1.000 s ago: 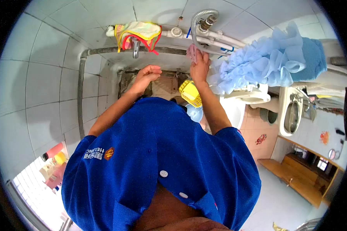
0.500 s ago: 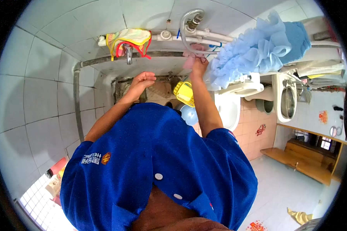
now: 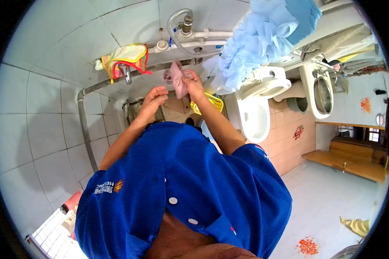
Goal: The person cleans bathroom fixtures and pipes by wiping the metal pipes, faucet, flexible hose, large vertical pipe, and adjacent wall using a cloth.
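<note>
In my right hand I pinch a crumpled pink cloth, which hangs in front of the tiled wall. Its exact kind is not clear. My left hand is held up just to the left of it, fingers loosely bent and apart, touching nothing. A metal tap sticks out above my left hand, with a yellow-and-red-edged cloth draped over its base. Below my right wrist is a yellow plastic basket, partly hidden by my forearm.
A ruffled light-blue mesh item hangs at the upper right, above a white toilet. A grey pipe runs along the wall and down on the left. A flexible metal hose curves from a valve. A washbasin stands farther right.
My right hand has come away from the wall pipes, moving left and down with the pink cloth, closer to my left hand. The view has shifted slightly to the right.
</note>
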{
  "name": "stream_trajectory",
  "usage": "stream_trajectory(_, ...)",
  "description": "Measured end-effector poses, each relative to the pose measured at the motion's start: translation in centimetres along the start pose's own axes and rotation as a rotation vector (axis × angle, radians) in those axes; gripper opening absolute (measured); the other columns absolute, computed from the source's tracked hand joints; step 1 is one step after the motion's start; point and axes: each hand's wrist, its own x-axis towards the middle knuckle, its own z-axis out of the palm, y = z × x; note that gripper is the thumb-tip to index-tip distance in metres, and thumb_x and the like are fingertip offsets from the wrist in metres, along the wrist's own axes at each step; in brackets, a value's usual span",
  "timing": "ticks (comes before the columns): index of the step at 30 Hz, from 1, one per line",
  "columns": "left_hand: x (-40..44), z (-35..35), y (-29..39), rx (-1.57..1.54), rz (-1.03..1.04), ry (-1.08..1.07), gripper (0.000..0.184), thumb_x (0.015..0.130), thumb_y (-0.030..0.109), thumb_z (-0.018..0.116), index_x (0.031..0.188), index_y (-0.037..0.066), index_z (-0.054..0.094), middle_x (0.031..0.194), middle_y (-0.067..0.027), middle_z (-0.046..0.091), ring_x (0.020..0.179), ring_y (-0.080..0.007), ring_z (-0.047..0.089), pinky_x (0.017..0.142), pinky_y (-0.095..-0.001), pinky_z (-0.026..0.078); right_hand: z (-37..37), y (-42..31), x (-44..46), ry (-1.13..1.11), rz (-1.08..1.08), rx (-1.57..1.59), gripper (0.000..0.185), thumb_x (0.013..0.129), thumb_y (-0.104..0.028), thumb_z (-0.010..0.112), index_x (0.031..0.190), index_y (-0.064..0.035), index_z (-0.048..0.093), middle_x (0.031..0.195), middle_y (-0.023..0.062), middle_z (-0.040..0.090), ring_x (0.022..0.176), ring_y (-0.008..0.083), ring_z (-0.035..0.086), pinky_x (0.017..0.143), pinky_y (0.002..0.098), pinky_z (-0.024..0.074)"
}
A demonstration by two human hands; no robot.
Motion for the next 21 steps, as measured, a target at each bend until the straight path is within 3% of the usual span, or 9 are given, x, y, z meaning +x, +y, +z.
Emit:
stream_trajectory(1,0.1,0.3,0.1,0.004,0.001,-0.003,0.043,0.088,0.015,0.063,0.128,0.007,0.05,0.115,-0.0063,0.06,0.1,-0.0135,0.056,0.086,-0.0298,0.044,0.4,-0.7,-0.1,0.023,-0.118,0.016,0.03,0.083,0.001,0.059,0.111,-0.0092,0.056,0.099,0.0028,0.06,0.091,0.0155,0.058,0.077,0.0286,0.0477)
stream_trajectory(3,0.3,1.6,0.2,0.042,0.019,0.063,0.045,0.09,0.018,0.063,0.131,0.008,0.048,0.117,-0.0065,0.059,0.105,-0.0151,0.056,0.09,-0.032,0.045,0.4,-1.9,-0.6,0.135,-0.068,0.149,0.031,0.08,0.003,0.061,0.108,-0.0088,0.058,0.1,0.0017,0.06,0.089,0.0137,0.057,0.077,0.0271,0.0471)
stream_trajectory(5,-0.3,4.0,3.2,-0.044,0.009,0.076,0.046,0.09,0.018,0.064,0.132,0.007,0.047,0.119,-0.0064,0.058,0.107,-0.0159,0.056,0.09,-0.0322,0.045,-0.3,-3.2,-1.9,-0.294,0.12,-0.108,0.033,0.078,0.004,0.063,0.109,-0.0075,0.058,0.101,0.0016,0.06,0.091,0.0125,0.056,0.079,0.0261,0.0464)
stream_trajectory(6,-0.6,4.9,4.2,-0.142,-0.005,0.101,0.047,0.091,0.019,0.064,0.132,0.006,0.046,0.122,-0.0064,0.058,0.109,-0.0166,0.056,0.091,-0.0324,0.046,-0.3,-3.9,-2.6,-0.464,0.087,-0.116,0.034,0.077,0.005,0.063,0.109,-0.0068,0.059,0.1,0.0008,0.059,0.092,0.0114,0.056,0.08,0.0254,0.0463)
stream_trajectory(11,2.9,6.2,2.6,-0.229,0.078,0.037,0.045,0.088,0.012,0.066,0.129,0.003,0.049,0.12,-0.007,0.06,0.108,-0.0172,0.058,0.089,-0.0315,0.048,-2.2,-5.3,-5.0,-0.38,-0.053,-0.092,0.037,0.075,0.005,0.065,0.109,-0.0064,0.059,0.098,0.0015,0.06,0.088,0.0121,0.057,0.075,0.0245,0.0477)
stream_trajectory(15,3.4,7.0,2.6,-0.224,0.202,0.07,0.037,0.081,0.001,0.067,0.117,0.001,0.059,0.108,-0.0073,0.066,0.101,-0.0168,0.062,0.089,-0.0319,0.049,-6.8,-4.1,-5.3,-0.204,0.04,-0.223,0.035,0.076,0.002,0.066,0.109,-0.006,0.058,0.096,0.0033,0.059,0.086,0.0126,0.057,0.068,0.0276,0.0498)
stream_trajectory(17,3.3,8.2,3.0,-0.272,0.21,0.07,0.034,0.08,-0.001,0.066,0.114,0.001,0.06,0.107,-0.0076,0.067,0.1,-0.0174,0.063,0.089,-0.0321,0.049,-8.6,-3.7,-5.1,0.034,0.333,-0.032,0.036,0.076,0.002,0.066,0.11,-0.0061,0.057,0.096,0.004,0.059,0.082,0.014,0.056,0.068,0.0272,0.0493)
stream_trajectory(18,3.2,9.0,3.2,-0.324,0.219,0.065,0.032,0.08,-0.002,0.065,0.111,0.0,0.062,0.105,-0.0079,0.068,0.098,-0.018,0.064,0.089,-0.0324,0.05,-8.6,-4.0,-5.4,0.016,0.343,-0.045,0.044,0.079,-0.004,0.066,0.121,-0.0066,0.054,0.101,0.0057,0.057,0.086,0.0158,0.055,0.074,0.0295,0.0484)
stream_trajectory(21,3.9,10.1,3.1,-0.394,0.132,-0.056,0.032,0.081,-0.002,0.062,0.113,0.0,0.061,0.108,-0.0092,0.067,0.099,-0.0202,0.064,0.089,-0.033,0.051,-8.0,-5.6,-7.1,-0.112,0.277,-0.001,0.055,0.079,-0.011,0.068,0.13,-0.0009,0.047,0.111,0.0084,0.058,0.093,0.0166,0.057,0.079,0.0288,0.0481)
